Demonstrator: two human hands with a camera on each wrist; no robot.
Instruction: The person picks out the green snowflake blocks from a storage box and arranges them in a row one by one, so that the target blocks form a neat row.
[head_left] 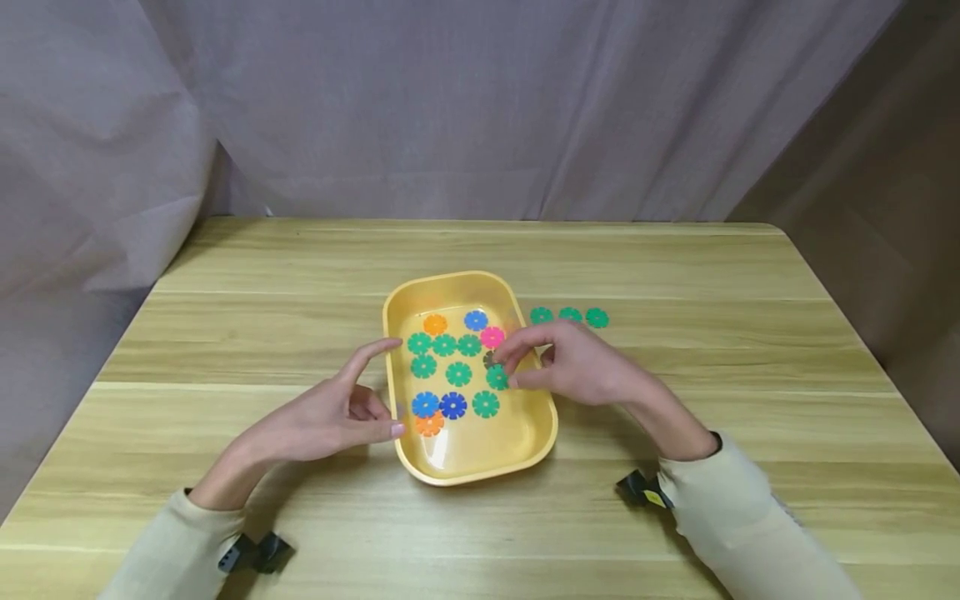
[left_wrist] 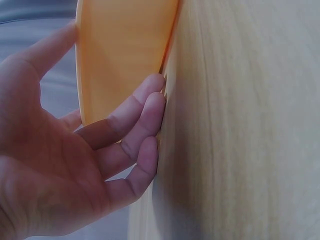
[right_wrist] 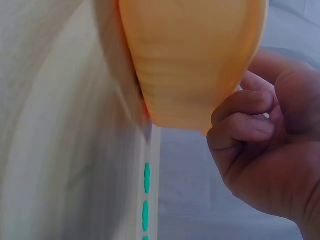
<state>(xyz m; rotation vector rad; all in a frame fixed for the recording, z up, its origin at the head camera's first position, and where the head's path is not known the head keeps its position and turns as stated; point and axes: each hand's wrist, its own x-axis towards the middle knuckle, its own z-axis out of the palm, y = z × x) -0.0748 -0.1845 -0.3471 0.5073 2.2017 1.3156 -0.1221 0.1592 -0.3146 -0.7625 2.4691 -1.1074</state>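
Observation:
A yellow tray (head_left: 450,479) on the table holds several notched flower-shaped plastic discs, mostly green, with blue, orange and pink ones. My left hand (head_left: 315,417) is at the tray's left side, thumb and forefinger spread apart and touching the rim. In the left wrist view its other fingers (left_wrist: 142,107) lie bent against the outer wall. My right hand (head_left: 577,362) reaches over the right rim. Its fingertips are at a green disc (head_left: 497,377) and a dark disc (head_left: 489,359) partly beneath them. Whether they pinch either is unclear; the tray wall hides them in the right wrist view.
A row of three green discs (head_left: 597,317) lies on the table just beyond the tray's right side. The wooden table (head_left: 750,333) reaches back to a grey curtain (head_left: 450,108). Black wrist cameras are worn at both sleeves.

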